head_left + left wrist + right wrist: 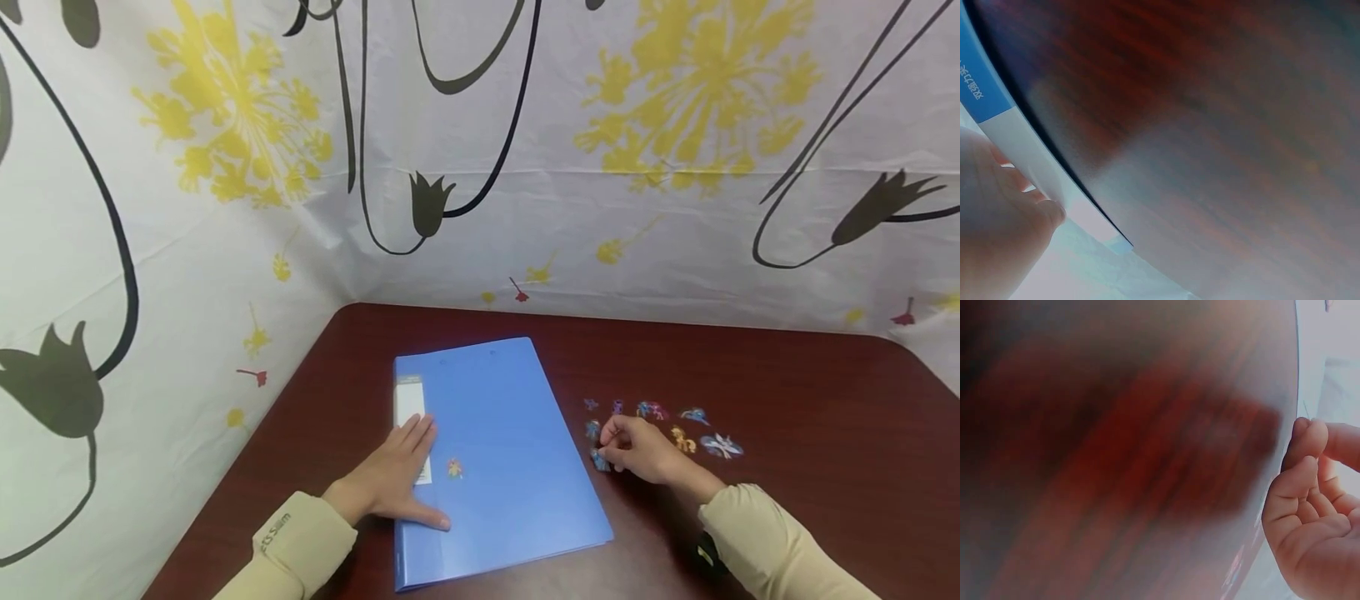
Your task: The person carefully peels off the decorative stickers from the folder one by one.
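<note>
My left hand point(401, 475) rests spread on a blue folder point(502, 433), over the white label point(409, 400) along its left side. In the left wrist view, the fingers point(1047, 212) lie at the labelled spine. A small pony sticker point(454, 468) is on the cover, right of that hand. My right hand point(641, 450) is beside the folder's right edge, with thumb and forefinger pinching at a small blue pony sticker point(601, 461). In the right wrist view, the thumb and forefinger tips point(1307, 434) come together; the sticker is hidden there.
Several pony stickers lie around the right hand, among them an orange one point(682, 440), a white-and-blue one point(722, 446) and a blue one point(695, 415). The dark red-brown table point(825, 417) meets a flower-printed white cloth point(525, 233) at the back and left.
</note>
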`<state>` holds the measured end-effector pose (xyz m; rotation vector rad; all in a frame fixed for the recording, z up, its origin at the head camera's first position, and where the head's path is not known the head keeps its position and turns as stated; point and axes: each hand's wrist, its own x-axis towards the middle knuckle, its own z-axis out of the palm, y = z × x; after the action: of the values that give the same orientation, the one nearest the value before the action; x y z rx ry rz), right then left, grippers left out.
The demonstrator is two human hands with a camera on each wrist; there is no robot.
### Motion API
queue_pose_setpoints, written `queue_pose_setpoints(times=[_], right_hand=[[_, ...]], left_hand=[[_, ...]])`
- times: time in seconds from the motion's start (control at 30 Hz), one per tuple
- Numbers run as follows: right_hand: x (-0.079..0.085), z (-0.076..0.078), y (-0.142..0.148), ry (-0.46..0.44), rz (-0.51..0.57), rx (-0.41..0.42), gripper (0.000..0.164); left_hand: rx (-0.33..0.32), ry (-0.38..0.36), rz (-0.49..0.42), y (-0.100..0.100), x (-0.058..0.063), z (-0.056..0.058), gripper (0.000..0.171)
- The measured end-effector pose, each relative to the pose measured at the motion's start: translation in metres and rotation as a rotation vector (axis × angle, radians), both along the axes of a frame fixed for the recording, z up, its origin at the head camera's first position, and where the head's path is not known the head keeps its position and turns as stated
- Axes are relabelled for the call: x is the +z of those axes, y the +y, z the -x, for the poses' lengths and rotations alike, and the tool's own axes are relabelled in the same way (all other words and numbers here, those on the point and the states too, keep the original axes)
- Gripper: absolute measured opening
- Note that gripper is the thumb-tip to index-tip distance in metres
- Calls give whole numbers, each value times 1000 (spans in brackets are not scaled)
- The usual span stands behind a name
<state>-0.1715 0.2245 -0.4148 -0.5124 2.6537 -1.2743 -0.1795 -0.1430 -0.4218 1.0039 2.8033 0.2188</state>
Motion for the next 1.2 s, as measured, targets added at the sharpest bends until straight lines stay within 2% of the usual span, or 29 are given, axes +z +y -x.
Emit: queue_pose_setpoints(times=[0.43,0.67,0.97,1.2], right_hand=[[0,-8,-2,56,-71,-3,16],[-3,-9,-6,83,-144,-42,18],[-2,-11,-13,117,-267,-104,22],[-3,-11,-14,142,-292,-98,24]], left_hand=[[7,-1,-24,-3,-1,-2,120],[-3,8,-35,-3,-3,-1,120],[-2,4,-11,0,0,-1,119],[7,-6,-19,0,0,-1,119]])
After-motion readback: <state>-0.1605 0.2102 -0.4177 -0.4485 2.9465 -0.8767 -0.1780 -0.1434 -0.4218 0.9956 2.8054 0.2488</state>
